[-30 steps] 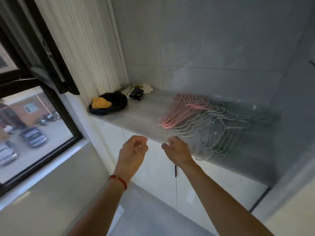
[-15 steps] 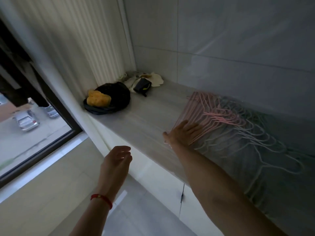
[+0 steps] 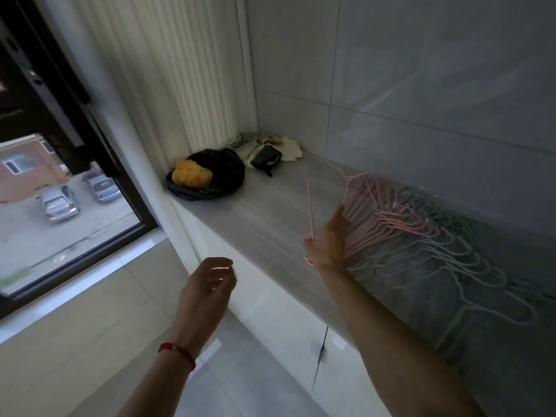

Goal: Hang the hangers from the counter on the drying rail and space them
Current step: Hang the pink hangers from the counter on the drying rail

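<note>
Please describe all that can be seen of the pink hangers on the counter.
The pink hangers are thin, with what looks like a smooth coating. They lie fanned and overlapping on the grey counter, next to grey-green hangers. The right hand grips their near ends and tilts the nearest ones up on edge.

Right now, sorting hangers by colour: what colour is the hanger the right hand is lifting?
Pink, seen in the head view: hanger, right hand.
</note>
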Tool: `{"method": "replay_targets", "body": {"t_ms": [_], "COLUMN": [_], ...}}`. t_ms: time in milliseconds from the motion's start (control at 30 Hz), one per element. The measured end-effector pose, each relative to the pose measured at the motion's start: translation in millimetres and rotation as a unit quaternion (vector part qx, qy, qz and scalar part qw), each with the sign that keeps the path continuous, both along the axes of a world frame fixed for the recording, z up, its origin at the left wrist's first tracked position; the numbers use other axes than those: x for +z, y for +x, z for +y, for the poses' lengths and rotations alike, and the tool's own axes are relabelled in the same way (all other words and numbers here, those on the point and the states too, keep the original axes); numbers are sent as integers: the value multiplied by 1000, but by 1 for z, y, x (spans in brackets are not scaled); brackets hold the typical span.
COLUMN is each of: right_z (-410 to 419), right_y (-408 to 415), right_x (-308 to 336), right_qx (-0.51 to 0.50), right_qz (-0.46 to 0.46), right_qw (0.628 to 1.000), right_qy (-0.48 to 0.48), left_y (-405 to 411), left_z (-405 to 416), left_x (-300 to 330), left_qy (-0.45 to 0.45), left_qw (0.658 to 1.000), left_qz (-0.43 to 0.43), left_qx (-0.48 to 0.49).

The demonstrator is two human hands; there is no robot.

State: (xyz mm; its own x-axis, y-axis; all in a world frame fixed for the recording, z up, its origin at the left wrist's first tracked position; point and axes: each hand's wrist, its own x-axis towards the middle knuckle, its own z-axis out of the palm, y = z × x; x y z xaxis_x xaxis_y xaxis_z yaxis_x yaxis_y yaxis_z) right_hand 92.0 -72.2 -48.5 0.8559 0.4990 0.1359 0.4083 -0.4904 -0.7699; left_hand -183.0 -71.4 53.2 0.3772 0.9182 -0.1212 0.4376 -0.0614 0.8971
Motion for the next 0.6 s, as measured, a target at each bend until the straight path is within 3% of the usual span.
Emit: {"method": "replay_targets", "body": {"t_ms": [100, 200, 300, 500, 600], "right_z": [-23, -56, -95, -165, -188], "right_y": [-20, -72, -142, -288, -343], "right_x": [19, 45, 64, 63, 57], "right_qx": [74, 183, 281, 425, 477], "right_qz": [136, 351, 471, 560, 561], "right_qw": [973, 873, 785, 682, 662], "right_qy": [170, 286, 288, 201, 140], "left_y": [-29, -70, -114, -201, -245], "left_z": [-15, -35, -58, -105, -134], "left_x": [3, 6, 4, -13, -25], "left_qy": [-9, -16, -17, -41, -54], "left_qw": [1000, 999, 998, 993, 991], "left_qz": [-6, -21, -42, -76, -73], "left_qx": [6, 25, 43, 80, 98]}}
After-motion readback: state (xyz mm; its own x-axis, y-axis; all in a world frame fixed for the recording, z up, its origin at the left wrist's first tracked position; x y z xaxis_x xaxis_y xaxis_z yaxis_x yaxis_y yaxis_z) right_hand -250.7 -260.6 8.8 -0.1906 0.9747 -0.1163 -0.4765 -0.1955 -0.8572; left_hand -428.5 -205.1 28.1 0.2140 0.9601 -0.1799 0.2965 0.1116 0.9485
